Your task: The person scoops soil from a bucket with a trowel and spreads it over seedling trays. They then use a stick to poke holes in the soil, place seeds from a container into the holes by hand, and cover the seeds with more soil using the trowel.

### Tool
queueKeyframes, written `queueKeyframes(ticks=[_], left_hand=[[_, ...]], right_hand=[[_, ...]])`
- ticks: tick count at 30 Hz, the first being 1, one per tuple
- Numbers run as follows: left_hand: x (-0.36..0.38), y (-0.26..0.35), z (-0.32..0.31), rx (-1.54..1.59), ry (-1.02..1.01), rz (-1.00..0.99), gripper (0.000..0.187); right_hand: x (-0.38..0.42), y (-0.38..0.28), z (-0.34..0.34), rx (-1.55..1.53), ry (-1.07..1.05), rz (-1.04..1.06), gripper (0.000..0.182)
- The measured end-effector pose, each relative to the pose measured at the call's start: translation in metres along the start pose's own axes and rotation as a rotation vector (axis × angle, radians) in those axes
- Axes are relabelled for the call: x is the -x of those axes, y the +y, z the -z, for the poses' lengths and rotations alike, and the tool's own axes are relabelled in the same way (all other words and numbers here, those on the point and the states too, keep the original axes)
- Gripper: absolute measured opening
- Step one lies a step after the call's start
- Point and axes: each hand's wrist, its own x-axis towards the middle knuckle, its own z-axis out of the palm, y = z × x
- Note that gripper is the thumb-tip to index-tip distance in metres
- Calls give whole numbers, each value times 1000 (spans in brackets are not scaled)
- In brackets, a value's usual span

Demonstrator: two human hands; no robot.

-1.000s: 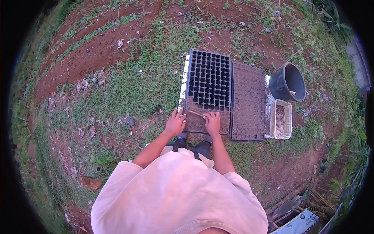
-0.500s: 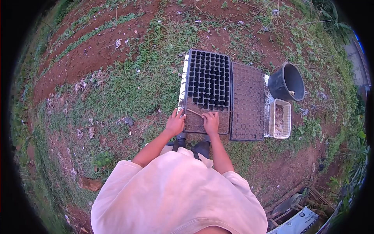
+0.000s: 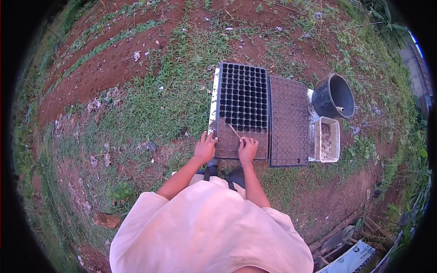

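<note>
A black seedling tray (image 3: 243, 93) lies in front of me. Dark, hollow cells fill its far part, while brown soil (image 3: 227, 148) covers the rows nearest me. Between the fingers of my right hand (image 3: 248, 150), closed over the soil, is a thin wooden stick (image 3: 234, 131). The stick slants up and left, its tip by the border between soil and hollow cells. At the tray's left edge rests my left hand (image 3: 205, 149), fingers apart and holding nothing. Right of this tray lies a second seedling tray (image 3: 289, 120), its cells filled with soil.
A white board (image 3: 214, 100) shows under the trays. On the right stand a black bucket (image 3: 321, 98) and a white plastic basket (image 3: 336, 141) with some soil in it. Grass (image 3: 154, 109) and bare red earth surround them. My boots are just below the tray.
The stick has swung from nearly level to a steeper slant, its tip now farther away. My right hand has shifted slightly toward me. My left hand stays at the tray's edge.
</note>
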Motion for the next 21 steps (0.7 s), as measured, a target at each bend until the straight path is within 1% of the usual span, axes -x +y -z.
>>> queueKeyframes(ticks=[2, 4, 6, 8, 9, 10, 11, 12, 15, 16, 17, 18, 20, 21], left_hand=[[-1, 0, 5, 5, -19, 30, 39], [-2, -1, 5, -14, 0, 22, 40], [-5, -1, 5, -32, 20, 16, 42], [-6, -1, 1, 60, 129, 30, 47], [-6, -1, -2, 61, 127, 29, 47], [-10, 0, -3, 104, 167, 27, 50], [-12, 0, -5, 149, 204, 28, 54], [-13, 2, -4, 151, 203, 28, 54], [-12, 5, -4, 99, 203, -1, 58], [-12, 6, -5, 54, 170, 6, 59], [-14, 6, -5, 9, 140, 10, 60], [-15, 5, -7, 8, 139, 5, 60], [-16, 4, -10, 21, 107, 27, 59], [-17, 4, -10, 21, 108, 26, 59]], right_hand=[[0, -5, 3, 2, 51, -38, 8], [-1, -13, 7, -110, 0, -155, 8], [-4, -19, 11, -159, 28, -150, 8], [-6, -23, 14, -209, 48, -147, 8], [-8, -24, 15, -260, 76, -113, 8], [-13, -25, 15, -311, 106, -75, 9], [-16, -26, 15, -310, 107, -76, 9], [-18, -28, 15, -319, 122, -45, 10], [-21, -33, 14, -344, 142, 4, 11], [-21, -36, 12, -362, 157, 27, 11], [-21, -38, 12, -313, 114, 7, 11], [-20, -40, 12, -312, 118, 5, 11], [-20, -42, 12, -237, 90, 73, 11], [-20, -43, 12, -237, 92, 74, 11]])
